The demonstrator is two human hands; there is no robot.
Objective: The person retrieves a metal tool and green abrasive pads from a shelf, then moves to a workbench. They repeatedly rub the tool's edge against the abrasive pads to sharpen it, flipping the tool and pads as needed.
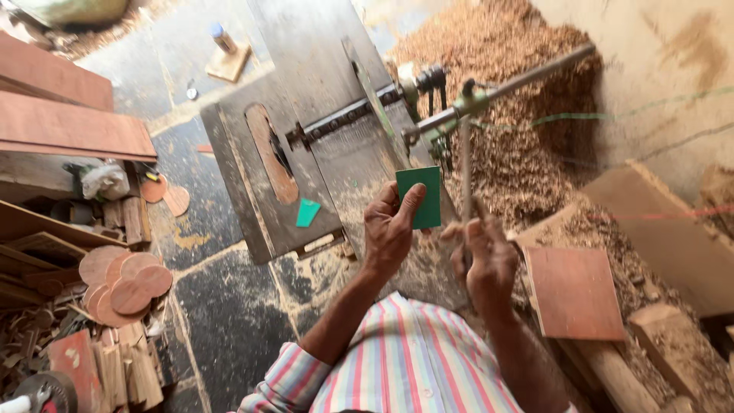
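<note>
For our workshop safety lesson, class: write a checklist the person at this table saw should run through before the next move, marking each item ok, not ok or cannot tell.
1. Left hand grips the green rectangular card firmly: ok, thumb and fingers pinch its lower left edge.
2. Right hand has hold of the thin upright metal rod: ok, fingers closed around its lower end.
3. Both hands away from the saw slot in the grey metal table: ok, the slot lies well to the left.
4. Blade stopped: cannot tell.
5. Table top free of loose bits: not ok, a small green offcut lies on it.
6. Floor free of clutter: not ok, sawdust heap and round wooden discs lie around.
</note>
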